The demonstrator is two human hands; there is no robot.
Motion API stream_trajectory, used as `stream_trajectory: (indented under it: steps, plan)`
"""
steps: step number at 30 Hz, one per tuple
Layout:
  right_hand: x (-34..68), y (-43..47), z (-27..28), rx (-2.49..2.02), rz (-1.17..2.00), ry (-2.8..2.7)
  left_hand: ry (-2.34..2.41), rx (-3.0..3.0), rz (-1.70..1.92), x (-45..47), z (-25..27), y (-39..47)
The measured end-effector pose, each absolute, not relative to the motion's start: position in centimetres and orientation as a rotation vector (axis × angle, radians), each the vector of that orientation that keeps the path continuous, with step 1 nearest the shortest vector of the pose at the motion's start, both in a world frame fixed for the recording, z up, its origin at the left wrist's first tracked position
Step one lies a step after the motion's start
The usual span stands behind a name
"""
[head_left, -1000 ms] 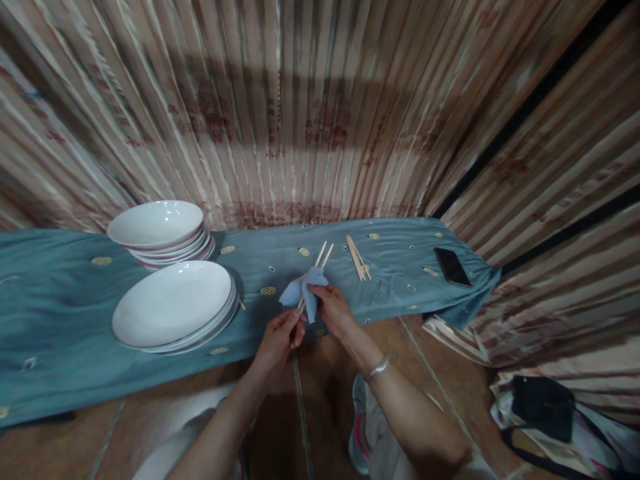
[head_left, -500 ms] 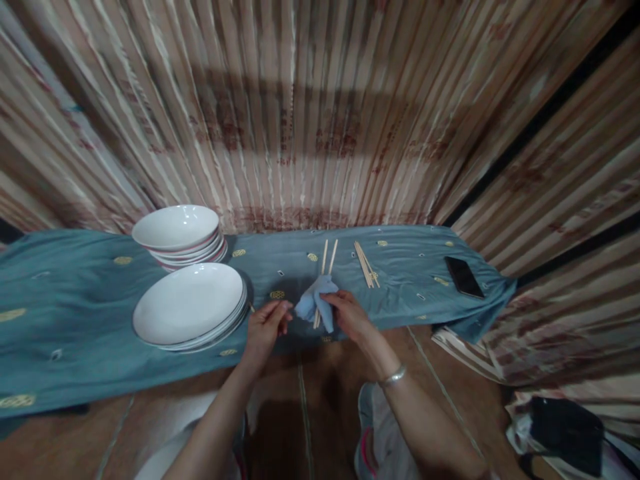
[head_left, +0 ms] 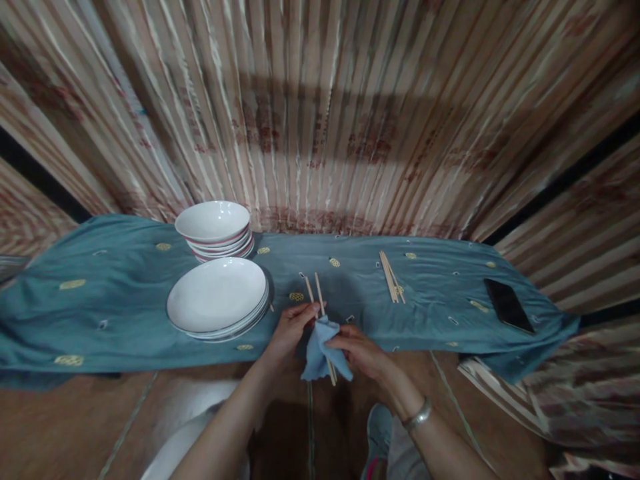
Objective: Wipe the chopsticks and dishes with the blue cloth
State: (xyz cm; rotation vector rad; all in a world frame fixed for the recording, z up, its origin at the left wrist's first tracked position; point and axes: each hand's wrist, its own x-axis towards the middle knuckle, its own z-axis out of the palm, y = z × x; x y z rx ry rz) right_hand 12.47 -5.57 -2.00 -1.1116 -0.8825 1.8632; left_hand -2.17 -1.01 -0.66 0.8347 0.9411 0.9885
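Note:
Two wooden chopsticks (head_left: pixel 321 295) point away from me over the front part of the table. My left hand (head_left: pixel 293 327) pinches them near their middle. A light blue cloth (head_left: pixel 321 343) is folded around their lower part, and the near ends stick out below it. My right hand (head_left: pixel 361 348), with a silver bracelet on its wrist, is closed on the cloth, pressing it about the chopsticks. To the right, several more chopsticks (head_left: pixel 391 279) lie in a narrow bundle on the tablecloth.
A stack of white plates (head_left: pixel 217 297) stands left of my hands, with a stack of bowls (head_left: pixel 214 223) behind it. A black phone (head_left: pixel 507 305) lies at the right end. The blue-green tablecloth (head_left: pixel 125 307) covers the long table; a striped curtain (head_left: pixel 320 120) hangs behind.
My left hand, apart from the chopsticks before, now grips them. Chopsticks and cloth have come closer to me, and the chopsticks now lean left. The view has shifted left.

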Motion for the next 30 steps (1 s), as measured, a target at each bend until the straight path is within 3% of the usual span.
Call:
stream_trajectory:
  steps: [16,30]
  plan:
    - [13.3,-5.6,-3.0,-1.065,1.959,-0.818,0.904,0.883,0.895,-0.8,-1.6,-0.3]
    - [13.0,-6.4,-3.4,-1.166,2.033,-0.854,0.992,0.775,1.082,-1.6,-1.4,0.9]
